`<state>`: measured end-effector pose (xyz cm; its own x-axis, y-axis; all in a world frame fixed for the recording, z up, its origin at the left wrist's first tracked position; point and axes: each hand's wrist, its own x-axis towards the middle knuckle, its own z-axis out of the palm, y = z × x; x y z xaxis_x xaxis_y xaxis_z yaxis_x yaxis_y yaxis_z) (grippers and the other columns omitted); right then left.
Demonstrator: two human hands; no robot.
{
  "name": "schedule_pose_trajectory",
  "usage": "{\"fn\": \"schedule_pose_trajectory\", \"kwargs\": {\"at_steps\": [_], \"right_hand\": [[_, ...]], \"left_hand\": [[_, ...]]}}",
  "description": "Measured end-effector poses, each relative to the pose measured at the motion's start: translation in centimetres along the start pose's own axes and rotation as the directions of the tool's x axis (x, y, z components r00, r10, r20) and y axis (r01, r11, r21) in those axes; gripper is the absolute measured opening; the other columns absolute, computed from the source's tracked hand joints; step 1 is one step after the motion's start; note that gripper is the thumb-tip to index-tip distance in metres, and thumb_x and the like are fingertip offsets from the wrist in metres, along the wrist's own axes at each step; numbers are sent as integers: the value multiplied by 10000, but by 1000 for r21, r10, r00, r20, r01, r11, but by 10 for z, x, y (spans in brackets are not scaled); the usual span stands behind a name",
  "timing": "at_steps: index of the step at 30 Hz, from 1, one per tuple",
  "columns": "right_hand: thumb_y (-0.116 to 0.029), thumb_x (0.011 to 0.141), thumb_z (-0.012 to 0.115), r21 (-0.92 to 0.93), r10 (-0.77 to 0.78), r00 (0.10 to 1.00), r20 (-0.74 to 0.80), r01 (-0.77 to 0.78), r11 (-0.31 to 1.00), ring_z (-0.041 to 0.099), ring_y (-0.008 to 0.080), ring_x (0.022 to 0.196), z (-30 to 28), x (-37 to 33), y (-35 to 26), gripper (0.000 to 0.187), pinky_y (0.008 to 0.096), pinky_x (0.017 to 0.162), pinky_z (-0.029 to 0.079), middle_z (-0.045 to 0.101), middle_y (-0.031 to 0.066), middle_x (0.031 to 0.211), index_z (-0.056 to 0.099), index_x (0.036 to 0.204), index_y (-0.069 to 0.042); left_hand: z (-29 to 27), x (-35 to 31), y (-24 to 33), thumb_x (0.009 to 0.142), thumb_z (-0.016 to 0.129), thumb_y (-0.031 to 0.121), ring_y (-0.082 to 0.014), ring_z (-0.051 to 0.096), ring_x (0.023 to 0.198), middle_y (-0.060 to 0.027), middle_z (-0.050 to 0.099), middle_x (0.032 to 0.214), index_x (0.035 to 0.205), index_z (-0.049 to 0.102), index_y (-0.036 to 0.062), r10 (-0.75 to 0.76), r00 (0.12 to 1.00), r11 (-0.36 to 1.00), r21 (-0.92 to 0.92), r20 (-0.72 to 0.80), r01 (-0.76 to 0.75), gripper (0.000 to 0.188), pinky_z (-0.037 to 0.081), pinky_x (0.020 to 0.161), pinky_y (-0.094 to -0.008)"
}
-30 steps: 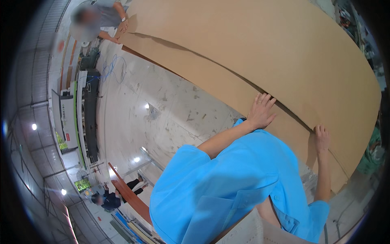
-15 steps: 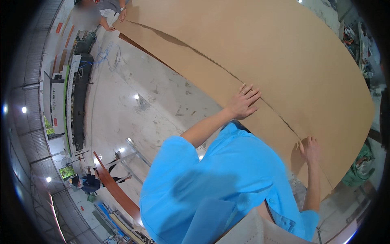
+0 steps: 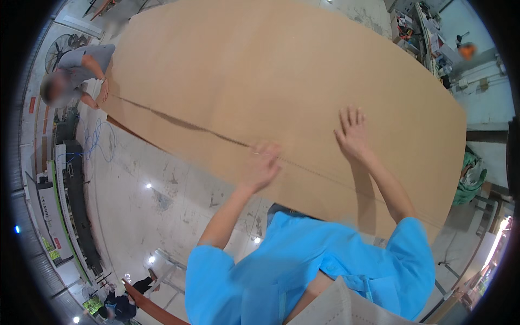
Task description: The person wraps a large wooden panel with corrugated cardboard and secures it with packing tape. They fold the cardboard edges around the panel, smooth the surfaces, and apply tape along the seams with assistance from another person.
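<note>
A large brown cardboard sheet point(image 3: 303, 65) spreads out in front of me, a long fold or edge line point(image 3: 189, 124) running across its near side. The line gapes toward the left and lies nearly flat on the right. My left hand point(image 3: 264, 165), slightly blurred, rests on this line with its fingers extended. Farther out and to the right is my right hand point(image 3: 353, 132), fingers spread over the plain cardboard; whether it touches is hard to tell. At the far left end, a co-worker's hands point(image 3: 100, 97) are at the cardboard's edge.
The co-worker in grey point(image 3: 97, 57) stands at the left end. A long machine point(image 3: 73, 189) and blue hose point(image 3: 97, 143) lie beyond the pale floor point(image 3: 168, 189). Shelving with tools point(image 3: 414, 32) stands far right, a green bag point(image 3: 470, 179) by the right edge. Another person point(image 3: 122, 304) is lower left.
My view has turned. My right hand has left the line and reached farther over the sheet, its fingers now spread. My left hand stays at the line, which lies flatter on the right.
</note>
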<state>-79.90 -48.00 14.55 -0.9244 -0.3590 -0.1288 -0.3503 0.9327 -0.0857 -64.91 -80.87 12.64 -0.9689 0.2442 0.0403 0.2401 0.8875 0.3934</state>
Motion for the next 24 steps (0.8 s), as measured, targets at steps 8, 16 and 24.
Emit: {"fn": "schedule_pose_trajectory", "kwargs": {"at_steps": [8, 16, 24], "right_hand": [[-343, 963, 573, 242, -647, 760, 63, 617, 749, 370, 377, 1452, 13, 209, 36, 604, 502, 1212, 282, 429, 188, 1548, 463, 1491, -70], [-623, 1037, 288, 456, 56, 998, -10, -45, 889, 453, 361, 1397, -106, 629, 235, 745, 408, 1183, 293, 499, 202, 1498, 455, 1504, -66], [-571, 1049, 328, 515, -79, 956, 283, -82, 853, 415, 323, 1422, 1, 651, 199, 706, 402, 1189, 289, 462, 204, 1525, 449, 1498, -41]], "left_hand": [[-44, -7, -134, 927, 638, 373, -314, 372, 1442, -75, 484, 1516, 1440, 526, 128, -254, 956, 952, 133, -149, 274, 579, 195, 1202, -581], [-37, -14, -120, 882, 683, 445, -248, 496, 1343, -34, 583, 1416, 1378, 597, 164, -323, 935, 935, 108, -144, 339, 576, 242, 1205, -539], [-23, -22, -101, 937, 625, 488, -208, 541, 1227, 21, 603, 1323, 1315, 637, 205, -308, 934, 938, 107, -179, 330, 472, 356, 1167, -462]]}}
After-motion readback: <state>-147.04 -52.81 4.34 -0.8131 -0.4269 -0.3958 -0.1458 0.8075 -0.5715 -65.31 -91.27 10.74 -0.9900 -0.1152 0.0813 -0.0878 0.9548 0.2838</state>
